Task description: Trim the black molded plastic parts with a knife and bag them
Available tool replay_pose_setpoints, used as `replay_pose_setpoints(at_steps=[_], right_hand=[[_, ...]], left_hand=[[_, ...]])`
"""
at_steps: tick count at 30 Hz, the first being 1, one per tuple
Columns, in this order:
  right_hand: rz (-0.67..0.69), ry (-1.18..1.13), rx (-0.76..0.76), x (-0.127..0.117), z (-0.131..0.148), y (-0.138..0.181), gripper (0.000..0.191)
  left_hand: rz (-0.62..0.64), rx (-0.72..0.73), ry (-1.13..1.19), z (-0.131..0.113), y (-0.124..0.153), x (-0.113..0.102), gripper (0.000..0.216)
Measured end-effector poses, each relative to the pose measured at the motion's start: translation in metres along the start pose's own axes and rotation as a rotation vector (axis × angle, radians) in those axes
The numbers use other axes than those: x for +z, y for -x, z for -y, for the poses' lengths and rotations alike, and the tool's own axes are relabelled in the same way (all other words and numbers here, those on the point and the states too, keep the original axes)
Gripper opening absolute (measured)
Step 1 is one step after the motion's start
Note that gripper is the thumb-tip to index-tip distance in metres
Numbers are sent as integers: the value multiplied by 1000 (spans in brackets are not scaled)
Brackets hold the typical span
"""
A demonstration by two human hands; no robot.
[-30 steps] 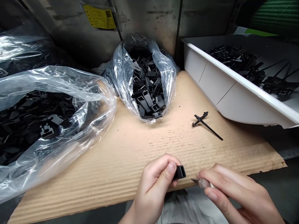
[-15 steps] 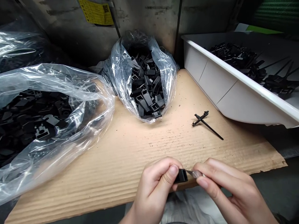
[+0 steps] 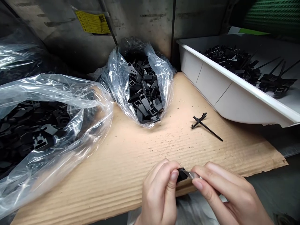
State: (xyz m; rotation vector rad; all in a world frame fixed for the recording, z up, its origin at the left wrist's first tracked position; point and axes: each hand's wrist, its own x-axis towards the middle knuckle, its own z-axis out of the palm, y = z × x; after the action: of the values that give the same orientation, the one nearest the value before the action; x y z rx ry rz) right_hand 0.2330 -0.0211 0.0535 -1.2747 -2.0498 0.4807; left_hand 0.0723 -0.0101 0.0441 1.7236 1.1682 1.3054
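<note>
Near the front edge of the cardboard, my left hand [image 3: 161, 190] is closed around a small black plastic part [image 3: 182, 175], and only its right end shows. Pinched between the thumb and fingers of my right hand [image 3: 225, 187] is a small blade [image 3: 191, 175]. Its pointed tip touches the open end of the black part. Most of the blade's back end is hidden by my fingers. On the cardboard beyond my hands lies a black cable tie-like piece [image 3: 206, 126] with a cross-shaped head and a long thin tail.
A clear bag [image 3: 105, 103] of black parts lies at the left. Another bag [image 3: 166, 90] with black rectangular parts stands in the middle. At the right is a white tray [image 3: 211, 84] of black pieces. Cardboard [image 3: 112, 175] with small black shavings covers the table.
My left hand has turned the black part so that its end tilts up. The blade has moved left and now meets the part's edge. The view has shifted slightly.
</note>
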Motion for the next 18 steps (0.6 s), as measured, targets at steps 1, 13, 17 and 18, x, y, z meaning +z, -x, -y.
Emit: replay_pose_setpoints(at_steps=[1,13,17,18], right_hand=[[-9,8,14,0,-1,-1,13],[112,-623,448,-13,0,-7,22],[296,-1173,668,-10,10,-29,20],[350,-1247,662,-7,11,-35,19]], left_hand=[[-4,8,0,0,0,0,21],[94,-249,236,-5,-1,-4,26],[227,-431,406,-6,-4,-9,36],[230,-453,443,-6,-5,-9,37]])
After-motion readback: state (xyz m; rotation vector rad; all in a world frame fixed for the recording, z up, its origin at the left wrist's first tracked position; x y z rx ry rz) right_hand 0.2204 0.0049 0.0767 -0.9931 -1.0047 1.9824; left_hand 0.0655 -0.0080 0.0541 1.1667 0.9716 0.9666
